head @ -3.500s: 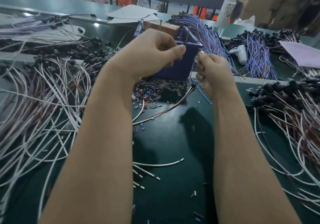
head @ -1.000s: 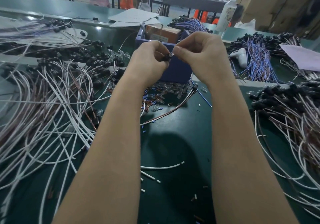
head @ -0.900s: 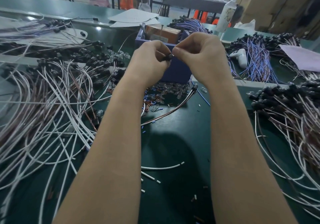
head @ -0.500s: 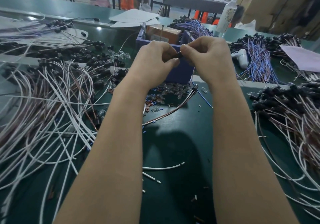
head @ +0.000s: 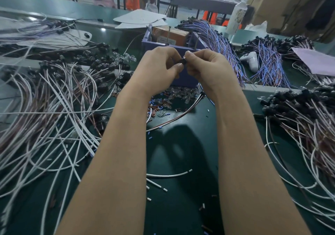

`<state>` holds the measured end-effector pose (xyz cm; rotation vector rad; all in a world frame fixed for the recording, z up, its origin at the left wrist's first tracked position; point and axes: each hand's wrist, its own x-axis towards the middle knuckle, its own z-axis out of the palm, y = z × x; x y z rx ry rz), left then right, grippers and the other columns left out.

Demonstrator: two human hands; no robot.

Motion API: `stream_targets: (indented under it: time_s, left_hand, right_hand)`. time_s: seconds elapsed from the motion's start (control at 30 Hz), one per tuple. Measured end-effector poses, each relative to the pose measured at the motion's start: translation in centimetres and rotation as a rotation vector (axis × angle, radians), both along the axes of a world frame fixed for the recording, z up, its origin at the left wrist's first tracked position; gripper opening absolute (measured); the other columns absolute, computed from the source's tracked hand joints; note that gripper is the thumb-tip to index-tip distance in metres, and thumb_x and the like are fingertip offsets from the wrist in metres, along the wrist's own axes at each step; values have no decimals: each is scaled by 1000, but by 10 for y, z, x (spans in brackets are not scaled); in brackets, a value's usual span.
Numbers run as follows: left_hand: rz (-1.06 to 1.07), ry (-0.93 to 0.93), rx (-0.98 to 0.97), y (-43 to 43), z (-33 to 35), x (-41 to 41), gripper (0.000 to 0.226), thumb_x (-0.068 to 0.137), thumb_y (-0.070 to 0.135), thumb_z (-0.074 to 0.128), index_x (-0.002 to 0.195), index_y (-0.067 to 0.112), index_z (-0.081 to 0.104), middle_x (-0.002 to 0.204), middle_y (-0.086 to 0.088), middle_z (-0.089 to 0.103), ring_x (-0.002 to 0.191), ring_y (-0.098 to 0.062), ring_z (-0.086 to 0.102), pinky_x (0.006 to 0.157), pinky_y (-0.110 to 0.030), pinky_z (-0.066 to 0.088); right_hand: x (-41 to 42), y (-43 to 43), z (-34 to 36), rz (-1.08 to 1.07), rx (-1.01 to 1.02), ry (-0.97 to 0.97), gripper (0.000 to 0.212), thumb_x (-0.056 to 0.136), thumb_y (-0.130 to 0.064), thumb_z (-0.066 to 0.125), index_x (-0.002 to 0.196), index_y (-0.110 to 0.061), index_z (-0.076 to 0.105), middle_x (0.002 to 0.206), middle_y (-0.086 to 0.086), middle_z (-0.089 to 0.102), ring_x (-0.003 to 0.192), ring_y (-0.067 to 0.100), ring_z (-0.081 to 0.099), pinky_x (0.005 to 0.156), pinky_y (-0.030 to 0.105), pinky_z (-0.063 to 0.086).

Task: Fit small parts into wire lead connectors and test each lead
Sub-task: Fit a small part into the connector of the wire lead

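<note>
fig. fitting step, head view. my left grip (head: 159, 67) and my right grip (head: 204, 67) meet fingertip to fingertip above the worktop (head: 181, 162), just in front of the blue bin (head: 188, 79). both are clenched in a pinch on one small dark connector (head: 183, 61), with thumb and forefinger of each side on opposite ends and the other fingers curled toward the palms. i cannot tell whether a small part is already seated in it, as my fingertips cover the opening.

handling, as i judge it: the connector looks like a hard little shell, nearly weightless and smooth enough to squirt out of a pinch, so i take it by the body, close to the mouth, and push straight along its axis. the leads look limp and springy, and a tug on the wire would load the joint rather than steady it. a brown-and-white lead (head: 181, 114) runs on the worktop under my right wrist. i cannot say whether it belongs to this connector.

the clear small parts (head: 181, 92) heaped below my wrists look glassy and likely brittle, so they want a light pinch on the sides and no twisting. piles of leads (head: 54, 107) lie to the left, and more leads (head: 299, 111) to the right.
</note>
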<state>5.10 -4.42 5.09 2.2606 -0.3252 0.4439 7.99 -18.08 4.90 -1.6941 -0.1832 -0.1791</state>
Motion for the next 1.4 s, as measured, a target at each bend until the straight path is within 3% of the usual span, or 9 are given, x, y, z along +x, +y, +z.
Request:
stream_targets:
  time_s: [0.13,0.33,0.43,0.63,0.8,0.93,1.03,1.17,1.4]
  left_hand:
    - [9,38,-25,-1,-1,2,11,91,19,59,99,14,66,78,2,71,78,-10,62,62,-11,40]
    - [6,142,-82,-2,-3,3,11,91,25,60,95,17,66,79,4,72,86,-11,66,83,-28,51]
    - [-22,192,-103,0,-2,1,12,91,26,60,93,17,67,77,5,72,83,-8,66,79,-24,50]
    - [-54,257,-113,6,3,-1,14,90,24,59,87,15,70,73,2,72,54,7,58,61,-14,48]
    - [-90,336,-120,8,6,-6,10,89,23,61,86,18,69,75,1,74,66,-4,59,73,-23,48]
    - [2,290,-176,11,8,-6,11,89,26,61,82,21,69,71,7,73,74,-1,60,71,-18,43]
    - [84,236,-213,7,7,-3,8,91,23,60,94,18,66,87,2,73,86,-8,61,73,-19,43]
    - [133,176,-195,6,7,-1,15,91,21,61,106,20,65,94,-1,64,88,-15,57,79,-23,42]
    - [110,92,-234,4,10,-3,17,88,7,59,98,21,60,93,2,66,96,-16,62,87,-27,50]
  right_hand:
    - [3,3,-1,-34,-61,-17,20,88,-16,66,69,-14,61,60,-1,58,57,11,52,62,23,47]
    - [4,-2,-3,59,-43,58,12,90,-14,64,91,-3,67,72,8,62,61,11,53,64,22,47]
    - [2,-2,-6,88,-32,90,14,93,-12,59,83,-4,64,70,8,56,60,12,47,62,21,43]
    - [2,4,-10,246,259,251,27,98,-9,47,74,-4,57,67,6,48,59,12,40,53,16,38]
    - [7,2,-21,118,266,278,33,101,-12,43,69,-6,50,62,5,39,55,13,34,50,19,33]
    - [7,-9,-30,-141,56,208,32,101,-15,44,69,-10,47,61,1,43,52,11,39,52,22,36]
    - [6,2,-36,-86,-337,167,27,95,-12,49,68,-11,53,65,5,59,53,14,49,56,29,44]
    - [4,8,-35,32,-825,231,10,88,-16,54,92,-13,63,95,12,69,87,26,61,77,36,49]
    - [5,19,-46,-4,-1000,98,26,90,-18,60,115,-25,63,122,8,59,109,26,56,95,34,46]
